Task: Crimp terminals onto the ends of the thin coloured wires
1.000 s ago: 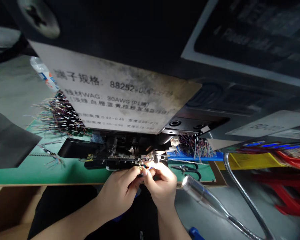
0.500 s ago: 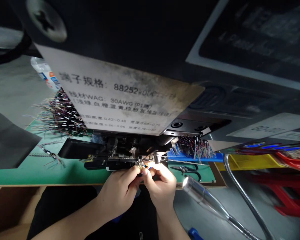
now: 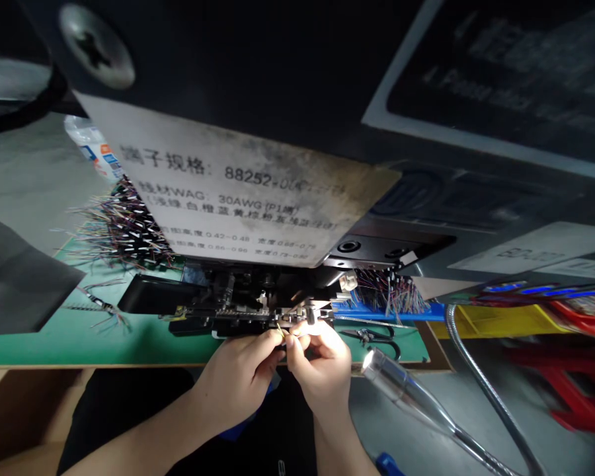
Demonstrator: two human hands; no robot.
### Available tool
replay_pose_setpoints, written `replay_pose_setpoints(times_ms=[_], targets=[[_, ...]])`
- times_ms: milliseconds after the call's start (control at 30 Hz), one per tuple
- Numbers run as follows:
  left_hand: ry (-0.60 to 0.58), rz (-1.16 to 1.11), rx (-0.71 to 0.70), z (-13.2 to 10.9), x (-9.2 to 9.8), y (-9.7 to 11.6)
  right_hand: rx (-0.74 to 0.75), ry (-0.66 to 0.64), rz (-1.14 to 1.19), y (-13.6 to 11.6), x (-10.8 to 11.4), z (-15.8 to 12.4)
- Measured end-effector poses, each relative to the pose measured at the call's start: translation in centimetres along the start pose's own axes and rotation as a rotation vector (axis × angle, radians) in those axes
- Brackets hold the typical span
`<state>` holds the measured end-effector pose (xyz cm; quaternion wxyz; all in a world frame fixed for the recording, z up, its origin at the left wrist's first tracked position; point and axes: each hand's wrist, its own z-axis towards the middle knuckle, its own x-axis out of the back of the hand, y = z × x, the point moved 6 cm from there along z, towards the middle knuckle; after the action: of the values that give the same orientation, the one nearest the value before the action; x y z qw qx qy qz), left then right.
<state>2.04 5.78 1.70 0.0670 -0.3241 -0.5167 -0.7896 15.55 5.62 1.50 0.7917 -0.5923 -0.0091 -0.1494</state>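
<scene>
One thin, yellow, plastic-looking wire (image 3: 279,328), at the lower front of the bulky black metal machine (image 3: 258,59), sits pinched by left hand (image 3: 245,371) and right hand (image 3: 322,363), close together, presumably light, limp, easily kinked, best gripped just behind its tip.

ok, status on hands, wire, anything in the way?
Left hand pinching yellow wire at crimping machine. Right hand curled alongside, its hold unclear. Gooseneck lamp off to the right, apparently not obstructing.
</scene>
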Motion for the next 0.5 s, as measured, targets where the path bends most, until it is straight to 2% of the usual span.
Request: replay_pose_setpoints(times_ms=[300,500], targets=[[0.053,0.025,-0.035,-0.02,0.24,0.31,0.032,-0.025,-0.021,0.02,-0.01,0.07],[0.063,0.033,-0.019,-0.05,0.21,0.31,0.012,0.021,0.013,-0.32,-0.03,0.04]])
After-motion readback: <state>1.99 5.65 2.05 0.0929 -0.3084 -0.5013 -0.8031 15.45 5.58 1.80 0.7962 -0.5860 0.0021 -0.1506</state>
